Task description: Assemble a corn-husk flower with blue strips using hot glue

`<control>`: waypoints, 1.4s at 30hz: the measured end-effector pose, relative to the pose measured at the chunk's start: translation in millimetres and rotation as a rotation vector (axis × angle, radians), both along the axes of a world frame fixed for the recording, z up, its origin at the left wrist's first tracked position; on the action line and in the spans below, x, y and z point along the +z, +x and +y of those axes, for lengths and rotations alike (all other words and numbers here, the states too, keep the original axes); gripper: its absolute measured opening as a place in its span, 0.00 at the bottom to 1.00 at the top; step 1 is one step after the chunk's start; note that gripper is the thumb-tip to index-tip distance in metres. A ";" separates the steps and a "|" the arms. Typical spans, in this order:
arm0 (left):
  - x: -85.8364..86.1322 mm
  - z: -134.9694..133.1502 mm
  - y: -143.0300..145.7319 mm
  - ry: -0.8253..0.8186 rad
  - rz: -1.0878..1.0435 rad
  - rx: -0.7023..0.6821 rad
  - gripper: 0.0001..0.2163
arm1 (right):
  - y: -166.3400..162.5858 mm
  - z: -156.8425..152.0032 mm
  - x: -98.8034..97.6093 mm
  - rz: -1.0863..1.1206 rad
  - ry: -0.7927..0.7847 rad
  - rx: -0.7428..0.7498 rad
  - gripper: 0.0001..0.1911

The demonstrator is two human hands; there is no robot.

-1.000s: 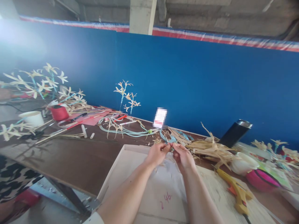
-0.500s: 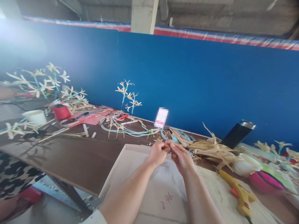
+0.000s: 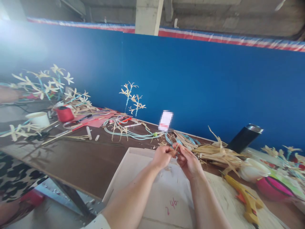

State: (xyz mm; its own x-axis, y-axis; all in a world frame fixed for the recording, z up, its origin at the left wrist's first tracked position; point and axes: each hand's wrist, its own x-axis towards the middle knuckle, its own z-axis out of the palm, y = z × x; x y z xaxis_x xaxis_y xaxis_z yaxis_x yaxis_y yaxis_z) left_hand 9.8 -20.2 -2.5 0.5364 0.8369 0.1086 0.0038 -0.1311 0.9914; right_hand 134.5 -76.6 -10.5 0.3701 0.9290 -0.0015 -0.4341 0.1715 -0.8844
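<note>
Over the far edge of a shallow cardboard tray [image 3: 143, 194], my left hand [image 3: 164, 156] and my right hand [image 3: 189, 159] meet at the fingertips. Both are closed in a pinch. Between them a short, thin greenish-tan strip [image 3: 177, 147] shows; it looks like a piece of dried husk, though the fingers cover most of it. Just beyond my hands lie light-blue strips [image 3: 168, 139] and small tan scraps. A heap of dried husks [image 3: 214, 152] spreads to the right of my right hand.
A yellow glue gun [image 3: 246, 198] lies at the right, near a white cup [image 3: 254, 168], a pink bowl-like item [image 3: 274, 188] and a tilted black flask [image 3: 245, 138]. Pale-blue cords [image 3: 133, 137], husk flowers [image 3: 47, 82] and a red spool [image 3: 64, 114] occupy the left. Another person's hand [image 3: 9, 94] shows there.
My right hand has turned and opened slightly away from the left fingertips, so the thin strip between them now shows. The rest of the table looks the same.
</note>
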 end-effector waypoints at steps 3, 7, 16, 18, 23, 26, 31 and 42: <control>-2.5 0.7 0.2 0.001 0.012 -0.047 0.10 | 0.3 0.8 0.0 0.029 -0.008 -0.041 0.15; -3.0 -0.2 0.5 -0.006 0.059 -0.065 0.10 | 1.1 1.3 -1.7 0.006 -0.002 -0.082 0.14; -11.1 3.3 3.8 0.004 0.069 -0.084 0.13 | 3.8 1.7 -1.3 0.001 0.011 -0.072 0.12; -13.3 4.1 4.2 -0.001 0.058 -0.089 0.13 | 2.9 1.6 -0.1 0.015 0.007 -0.073 0.11; -15.8 5.2 4.7 0.017 0.063 -0.079 0.12 | 1.9 1.0 0.5 0.023 0.015 -0.073 0.12; -15.3 5.0 4.9 0.017 0.063 -0.066 0.12 | 2.2 0.7 0.1 0.014 0.007 -0.073 0.12; -12.5 3.3 4.1 0.011 0.064 -0.058 0.13 | 2.4 0.6 -0.9 0.001 -0.008 -0.086 0.12; -8.7 1.3 3.3 -0.040 0.080 -0.020 0.12 | -0.9 2.1 0.0 -0.014 -0.091 -0.188 0.19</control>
State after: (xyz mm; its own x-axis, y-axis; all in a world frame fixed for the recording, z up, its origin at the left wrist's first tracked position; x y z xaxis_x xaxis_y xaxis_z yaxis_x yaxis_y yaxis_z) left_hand 13.0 -18.9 -11.2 0.5583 0.8290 0.0319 0.0808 -0.0926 0.9924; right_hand 133.5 -74.5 -10.5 0.5379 0.8396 -0.0761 -0.3892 0.1673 -0.9058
